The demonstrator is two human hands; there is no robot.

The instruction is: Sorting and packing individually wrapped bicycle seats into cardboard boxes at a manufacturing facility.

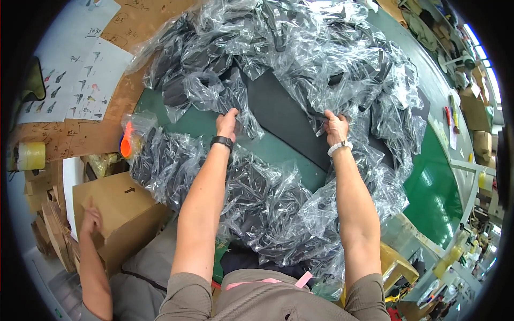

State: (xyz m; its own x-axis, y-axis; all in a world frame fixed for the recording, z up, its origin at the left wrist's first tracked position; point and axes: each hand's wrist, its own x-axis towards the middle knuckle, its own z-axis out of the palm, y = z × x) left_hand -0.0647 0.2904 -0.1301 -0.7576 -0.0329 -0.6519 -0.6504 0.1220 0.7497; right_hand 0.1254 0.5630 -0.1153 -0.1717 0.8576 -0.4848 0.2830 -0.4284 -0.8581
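Green worktop (193,125) heaped with crumpled clear plastic bags of black pieces (267,200), a flat matte-black angular panel (281,115) lying between two bare hands.

Left of the panel, the left hand (226,125) has its fingers together beside the plastic; whether that grip clamps the film, I cannot tell. By the panel's right side, the right hand (337,130) pinches a dark strip (318,114) amid plastic. Lower left, a co-worker's hand (91,219) shows against a brown cardboard box (126,200).

A flat, matte black panel (281,115) is laid diagonally on the green table (195,128), from upper left to lower right. Its sides are partly overlapped by crumpled, dark-filled clear plastic bags (262,192), heaped around it.
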